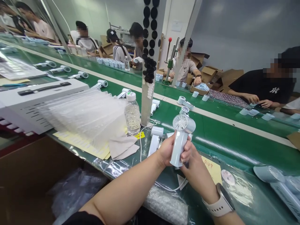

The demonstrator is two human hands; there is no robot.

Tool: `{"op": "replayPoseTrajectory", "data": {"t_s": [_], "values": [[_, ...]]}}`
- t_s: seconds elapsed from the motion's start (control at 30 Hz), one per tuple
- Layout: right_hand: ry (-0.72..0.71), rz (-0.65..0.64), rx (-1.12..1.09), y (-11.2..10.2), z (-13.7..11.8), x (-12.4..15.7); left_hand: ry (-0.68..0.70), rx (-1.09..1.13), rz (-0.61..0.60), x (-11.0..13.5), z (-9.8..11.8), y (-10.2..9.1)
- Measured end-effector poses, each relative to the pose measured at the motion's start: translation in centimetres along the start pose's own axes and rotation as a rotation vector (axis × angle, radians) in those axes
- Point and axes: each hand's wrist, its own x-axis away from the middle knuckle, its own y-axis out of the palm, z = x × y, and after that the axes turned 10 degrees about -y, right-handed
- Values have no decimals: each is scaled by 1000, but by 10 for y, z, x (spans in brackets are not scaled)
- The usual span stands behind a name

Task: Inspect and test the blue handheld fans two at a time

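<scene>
A light blue handheld fan is held upright in front of me, its round grille head at the top. My left hand wraps around the handle from the left. On the other side, the fingers of my right hand close on the same handle; that wrist wears a watch with a pale strap. Just left of my hands another light blue fan lies on the bench, and part of one more is hidden behind the held fan.
A water bottle stands beside a post. Left of it lie a stack of clear plastic sleeves and a cloth. The green conveyor belt carries fan parts. More fans lie at right. Several people work across the belt.
</scene>
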Motion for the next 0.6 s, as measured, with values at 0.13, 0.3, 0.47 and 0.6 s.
{"op": "replayPoseTrajectory", "data": {"t_s": [0.13, 0.3, 0.47, 0.6], "values": [[222, 91, -236, -13, -6, -1, 2, -84, 94, -4, -3, 1], [215, 200, -801, -10, -6, -1, 270, -541, 599, -9, -17, -3], [216, 157, -881, -7, -7, 0, 447, -1112, 692, -4, -14, 0], [264, 256, -951, -14, -1, 5, 215, -1004, 401, 0, -9, 8]]}}
